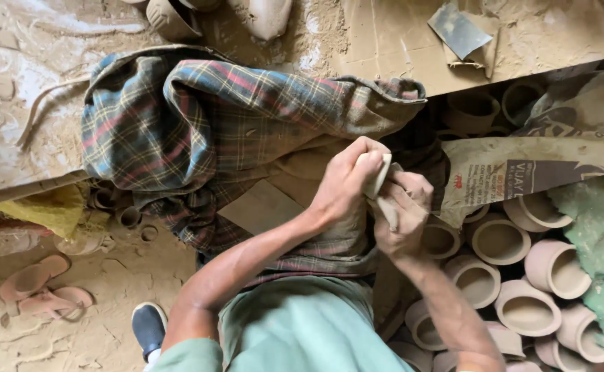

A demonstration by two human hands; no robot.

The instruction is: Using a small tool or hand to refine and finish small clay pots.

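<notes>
A small pale clay piece is held at frame centre, approx 1 o'clock of the green lap, pinched betw. left hand and right hand, both closed on it. Shaping seems unfinished. Many formed clay pots are stacked at 4 o'clock; plaid cloth is spread at 10 o'clock.

Red-blue plaid cloth, pale pinkish clay pots, green sheet.

We count two hands, left and right; one pale piece between them; one plaid cloth; two sandals at eight o'clock; one shoe; over ten clay pots at four o'clock.
</notes>
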